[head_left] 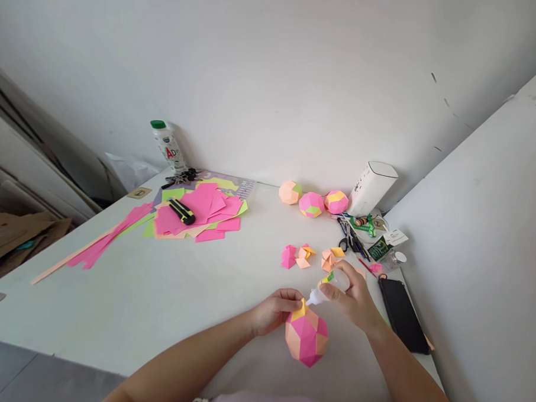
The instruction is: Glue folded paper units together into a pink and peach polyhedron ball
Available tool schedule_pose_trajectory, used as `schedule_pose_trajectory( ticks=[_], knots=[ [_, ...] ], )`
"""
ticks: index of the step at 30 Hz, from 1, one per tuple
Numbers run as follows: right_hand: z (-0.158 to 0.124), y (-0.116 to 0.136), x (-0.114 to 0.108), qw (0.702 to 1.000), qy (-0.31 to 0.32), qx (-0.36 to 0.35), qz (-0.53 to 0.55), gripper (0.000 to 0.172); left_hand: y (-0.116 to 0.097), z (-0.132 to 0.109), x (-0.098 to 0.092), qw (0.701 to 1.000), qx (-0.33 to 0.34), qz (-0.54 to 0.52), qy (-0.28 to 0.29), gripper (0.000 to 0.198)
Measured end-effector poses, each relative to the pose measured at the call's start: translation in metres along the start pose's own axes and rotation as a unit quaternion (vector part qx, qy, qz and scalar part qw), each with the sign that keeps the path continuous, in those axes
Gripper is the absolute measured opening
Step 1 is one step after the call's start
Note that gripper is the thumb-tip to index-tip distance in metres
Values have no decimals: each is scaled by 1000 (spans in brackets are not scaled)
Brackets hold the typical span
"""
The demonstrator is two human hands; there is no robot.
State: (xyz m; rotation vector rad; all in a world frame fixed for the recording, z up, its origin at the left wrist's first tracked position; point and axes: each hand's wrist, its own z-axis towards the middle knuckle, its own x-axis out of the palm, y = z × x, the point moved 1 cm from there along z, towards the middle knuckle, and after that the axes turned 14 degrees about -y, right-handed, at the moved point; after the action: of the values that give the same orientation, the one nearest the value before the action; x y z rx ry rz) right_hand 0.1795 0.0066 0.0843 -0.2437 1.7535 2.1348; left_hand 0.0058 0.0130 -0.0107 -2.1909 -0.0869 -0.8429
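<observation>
My left hand [277, 310] is closed on the raised yellow flap at the top of a pink and peach paper ball [307, 339]. In my right hand [353, 293] is a white glue bottle [334, 284], tilted down to the left, its nozzle tip at the yellow flap. Just beyond the hands lie small folded paper pieces: a pink one [288, 256], a peach and yellow one [305, 256] and another peach one [329, 260]. Three finished-looking paper balls [311, 204] sit farther back near the wall.
Coloured paper sheets [201, 204] with a cutter [181, 211] on them lie at the left, beside long paper strips [110, 238]. A green-capped bottle [169, 148] stands behind. To the right are scissors [350, 235], a white container [372, 188], a small jar [395, 260] and a black case [404, 315].
</observation>
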Motion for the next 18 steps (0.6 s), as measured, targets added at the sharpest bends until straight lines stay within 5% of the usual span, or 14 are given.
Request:
schedule_pose_trajectory(
  ticks=[18],
  knots=[
    [1, -8, 0, 996, 3, 59, 62, 33, 0, -1, -1, 1000, 4, -1, 3, 19]
  ],
)
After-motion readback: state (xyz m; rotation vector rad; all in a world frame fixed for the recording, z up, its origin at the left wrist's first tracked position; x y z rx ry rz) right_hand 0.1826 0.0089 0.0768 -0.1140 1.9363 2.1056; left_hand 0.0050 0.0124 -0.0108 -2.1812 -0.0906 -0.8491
